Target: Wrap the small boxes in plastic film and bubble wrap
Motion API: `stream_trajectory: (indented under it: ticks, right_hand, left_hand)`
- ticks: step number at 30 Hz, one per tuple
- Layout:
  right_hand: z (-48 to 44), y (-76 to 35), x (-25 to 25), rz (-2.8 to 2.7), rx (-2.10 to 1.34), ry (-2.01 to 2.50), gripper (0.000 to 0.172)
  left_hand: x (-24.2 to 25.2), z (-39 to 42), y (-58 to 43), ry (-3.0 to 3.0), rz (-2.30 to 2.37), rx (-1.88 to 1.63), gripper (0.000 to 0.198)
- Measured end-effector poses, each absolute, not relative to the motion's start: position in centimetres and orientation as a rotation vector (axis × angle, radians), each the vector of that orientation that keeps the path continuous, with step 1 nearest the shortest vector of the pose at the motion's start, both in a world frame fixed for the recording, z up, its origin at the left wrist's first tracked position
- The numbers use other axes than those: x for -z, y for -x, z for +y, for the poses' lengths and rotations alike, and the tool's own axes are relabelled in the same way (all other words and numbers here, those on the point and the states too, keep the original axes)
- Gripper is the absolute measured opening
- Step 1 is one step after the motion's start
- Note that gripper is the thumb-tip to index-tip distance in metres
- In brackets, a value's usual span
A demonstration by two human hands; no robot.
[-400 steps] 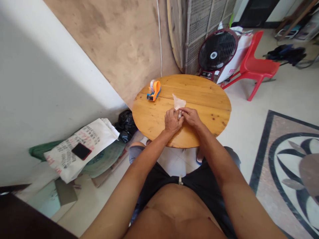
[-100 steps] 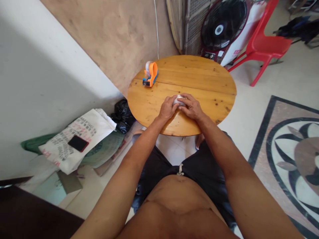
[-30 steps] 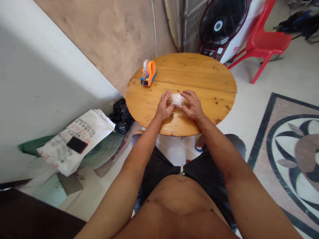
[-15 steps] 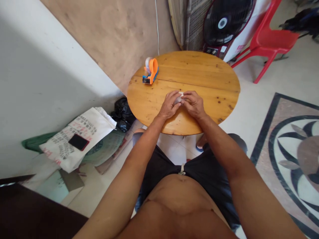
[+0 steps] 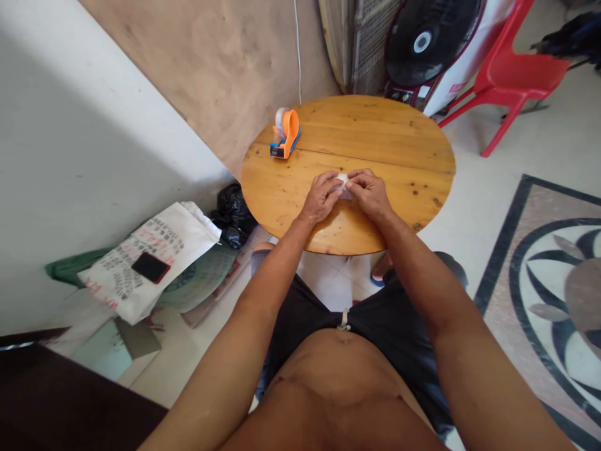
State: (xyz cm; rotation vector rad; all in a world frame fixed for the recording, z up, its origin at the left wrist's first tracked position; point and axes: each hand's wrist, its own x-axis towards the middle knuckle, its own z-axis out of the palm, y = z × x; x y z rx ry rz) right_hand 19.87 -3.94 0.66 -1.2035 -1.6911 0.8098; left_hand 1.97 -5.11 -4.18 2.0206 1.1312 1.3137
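Over the near half of a round wooden table (image 5: 366, 134), both hands meet around a small whitish piece (image 5: 343, 180), partly see-through at its lower edge; its kind cannot be made out. My left hand (image 5: 322, 195) is closed on its left side, thumb towards the middle. The fingertips of my right hand (image 5: 369, 191) pinch its right side. Much of the piece is hidden by the fingers. Beyond my left hand stands an orange and blue tape dispenser (image 5: 290, 133) with a roll of clear tape, touched by neither hand.
A black fan (image 5: 422, 42) and a red plastic chair (image 5: 521, 78) stand behind the table. On the left, a dark phone (image 5: 151, 267) lies on a white printed sack (image 5: 188, 232), beside a black plastic bag (image 5: 233, 213). A wall borders the left side.
My right hand's fingers have shifted slightly to the right and curled closer, and more of the whitish piece shows between the hands. The tape dispenser stays in place.
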Motion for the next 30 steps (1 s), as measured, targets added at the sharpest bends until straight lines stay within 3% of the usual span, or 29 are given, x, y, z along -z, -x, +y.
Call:
stream_trajectory:
  ticks: [14, 30]
  right_hand:
    - [-2.8, -19.4, -2.1, -1.262, -1.312, 1.321, 0.016]
    - [-2.0, -18.8, -3.1, -1.515, -1.102, 1.559, 0.021]
  left_hand:
    - [4.9, -4.8, -2.0, -2.014, 1.133, -1.321, 0.046]
    - [3.8, -5.7, -2.5, -2.039, 1.160, -1.400, 0.043]
